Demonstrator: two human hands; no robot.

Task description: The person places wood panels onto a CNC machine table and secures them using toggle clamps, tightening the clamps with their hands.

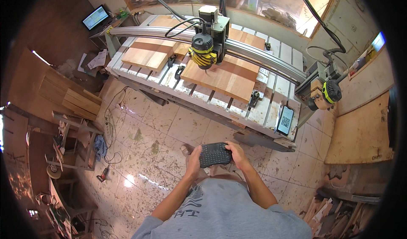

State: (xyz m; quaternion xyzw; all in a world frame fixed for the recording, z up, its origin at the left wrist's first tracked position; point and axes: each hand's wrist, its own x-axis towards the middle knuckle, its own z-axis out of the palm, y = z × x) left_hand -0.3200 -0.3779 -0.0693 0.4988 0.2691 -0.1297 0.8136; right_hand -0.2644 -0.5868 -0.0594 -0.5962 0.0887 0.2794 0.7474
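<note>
A small black handheld keyboard [215, 154] is held level in front of my body. My left hand [194, 162] grips its left end, and my right hand [238, 155] is closed on its right end with the thumb near the top corner. Beyond it stands a CNC router table, its black and yellow spindle [202, 50] over a wooden panel [224, 78]. A second wooden panel [147, 54] lies to the left. Black clamps [179, 72] sit along the panels' edges. On the table's near right corner rests a phone [285, 119] with a lit screen.
The gantry rail [271, 60] spans the slotted table [237, 107]. A monitor [95, 18] glows at the far left. On the tiled floor at left lie a red power tool [102, 175] and its cord. Wood offcuts [339, 215] are stacked at the lower right.
</note>
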